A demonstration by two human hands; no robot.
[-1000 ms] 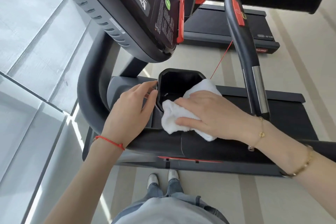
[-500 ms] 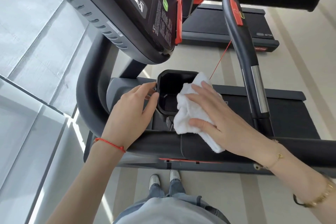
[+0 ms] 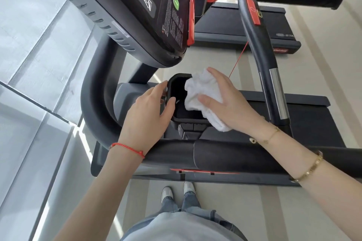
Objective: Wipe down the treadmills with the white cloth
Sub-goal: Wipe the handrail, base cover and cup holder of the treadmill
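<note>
Head view: right hand [image 3: 231,103] presses the white cloth [image 3: 203,96] flat-fingered into the cup holder [image 3: 177,80], left hand [image 3: 148,115] bracing its rim with relaxed fingers; next, likely sweep inside.

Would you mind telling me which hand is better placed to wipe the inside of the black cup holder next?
The right hand, I'd judge: it already presses the white cloth over the cup holder opening. The left hand holds no cloth and only steadies the holder's near rim.
</note>
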